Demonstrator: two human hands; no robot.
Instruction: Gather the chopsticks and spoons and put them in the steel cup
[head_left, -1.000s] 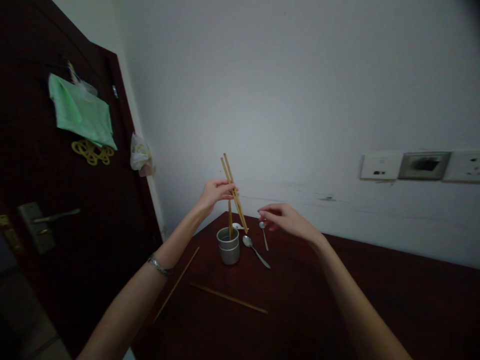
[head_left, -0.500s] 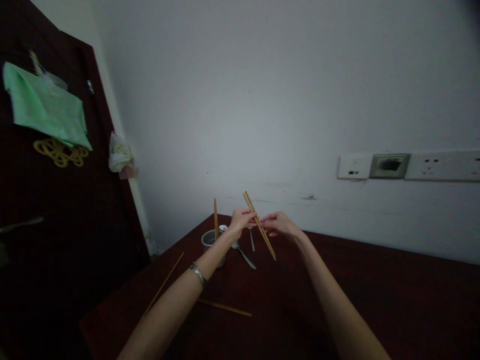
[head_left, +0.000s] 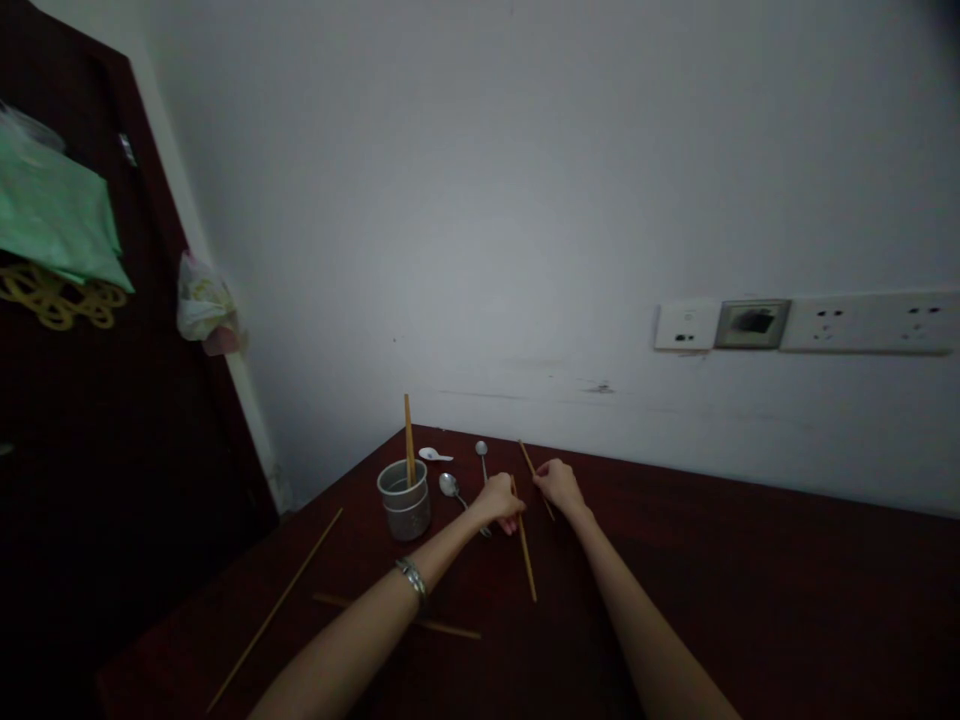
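My left hand (head_left: 499, 502) is closed on a wooden chopstick (head_left: 528, 560), which slants down toward me just above or on the dark table. Farther right, my right hand (head_left: 561, 486) pinches another chopstick (head_left: 528, 458) near its middle. To the left of my hands stands a grey metal cup (head_left: 407, 510) with chopsticks (head_left: 409, 440) upright in it. A metal spoon (head_left: 449, 485) lies beside the cup, its handle partly hidden by my left hand. A smaller metal spoon (head_left: 481, 449) and a white spoon (head_left: 433, 455) lie behind.
On the dark red table (head_left: 750, 560), a long chopstick (head_left: 277, 608) lies near the left edge. Another chopstick (head_left: 450, 630) passes under my left forearm. A white wall (head_left: 525, 200) with sockets (head_left: 825, 325) borders the back; a dark door (head_left: 67, 420) stands left.
The two chopsticks held together are now apart, one in each hand. Both hands have come down toward the table, and the view has shifted to the right.
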